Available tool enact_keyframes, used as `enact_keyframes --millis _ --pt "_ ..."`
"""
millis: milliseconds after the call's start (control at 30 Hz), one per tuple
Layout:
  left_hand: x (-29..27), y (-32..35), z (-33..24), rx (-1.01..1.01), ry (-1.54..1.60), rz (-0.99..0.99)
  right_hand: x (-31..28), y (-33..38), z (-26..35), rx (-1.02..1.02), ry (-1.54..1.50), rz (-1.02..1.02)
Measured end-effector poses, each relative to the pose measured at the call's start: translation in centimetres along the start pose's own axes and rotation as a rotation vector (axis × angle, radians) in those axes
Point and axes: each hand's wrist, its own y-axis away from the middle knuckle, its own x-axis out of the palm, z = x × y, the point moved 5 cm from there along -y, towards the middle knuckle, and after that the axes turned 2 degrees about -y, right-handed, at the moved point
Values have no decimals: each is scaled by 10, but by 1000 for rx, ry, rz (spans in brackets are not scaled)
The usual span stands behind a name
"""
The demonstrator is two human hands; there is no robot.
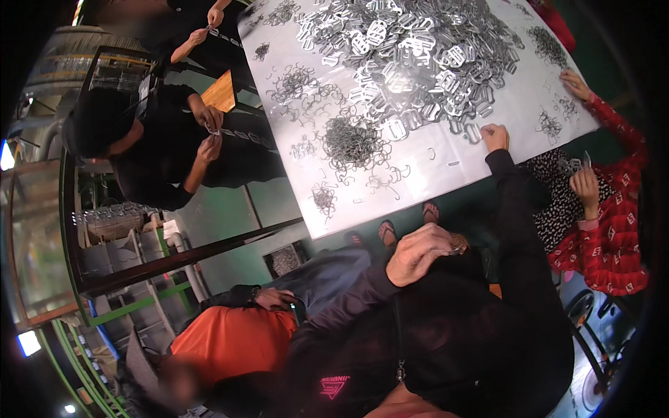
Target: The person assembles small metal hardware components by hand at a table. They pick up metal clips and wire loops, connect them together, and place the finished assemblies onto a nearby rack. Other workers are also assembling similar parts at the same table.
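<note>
Right hand (495,136): extended to the surface (481,160), fingertips on a flat metal buckle (473,132) at the near edge of the large buckle heap (418,56); grip half-closed, hold uncertain.
Left hand (418,252): near chest, grip curled tight around small metal pieces (458,244).
Wire-clip pile (352,143): left of the right grip.

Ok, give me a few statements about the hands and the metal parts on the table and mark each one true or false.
1. The right hand reaches onto the white table by the metal buckles. True.
2. The left hand lies flat on the table. False: it is curled in a loose fist near the body, off the table.
3. The buckles are sorted into boxes. False: they lie in a loose heap on the tabletop.
4. A pile of thin wire clips lies apart from the buckle heap. True.
5. A person in a red sleeve also touches the table. True.
</note>
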Motion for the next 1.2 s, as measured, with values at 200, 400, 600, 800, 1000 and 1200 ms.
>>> enact_keyframes --millis 200,400,600,800,1000,1200 --pt "-4 11 7 -41 64 -29 -17 17 17 4 -307 -237" --pt "-1 12 7 -81 108 -71 -48 46 71 -366 30 81" --pt "0 13 2 -76 81 -64 -28 54 80 -647 280 253" --pt "6 20 8 -120 32 -6 -22 48 67 -678 291 209" --pt "11 18 26 -208 37 -40 -64 142 89 339 -1452 218" --pt "13 5 50 -281 2 -13 -126 223 180 284 -1379 442"
